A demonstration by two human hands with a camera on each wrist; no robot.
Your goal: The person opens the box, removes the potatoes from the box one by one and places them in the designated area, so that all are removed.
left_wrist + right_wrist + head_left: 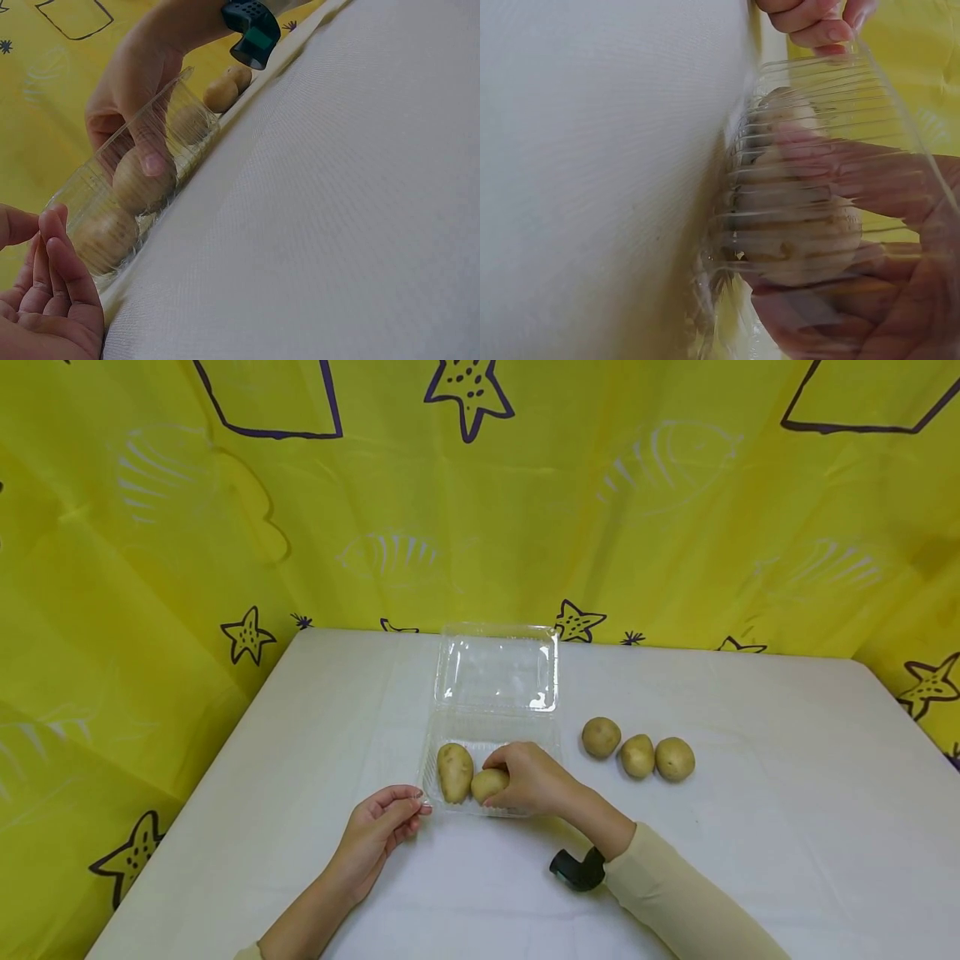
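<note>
A clear plastic clamshell container [426, 768] lies on the table with its lid [497, 670] raised at the back. One long potato [454, 772] rests at the left inside its base. Beside it, my right hand [528, 779] grips a smaller potato [489, 785] between thumb and fingers, down inside the container. In the right wrist view the ribbed plastic wall [832, 112] stands in front of the right hand's fingers and potato. My left hand [382, 827] pinches the container's front left corner with thumb and fingertips.
Three potatoes [637, 756] sit in a row on the white tablecloth [787, 827], right of the container. A dark wrist-worn device [579, 870] is on my right wrist. Yellow patterned curtains [525, 527] rise behind the table and at its sides.
</note>
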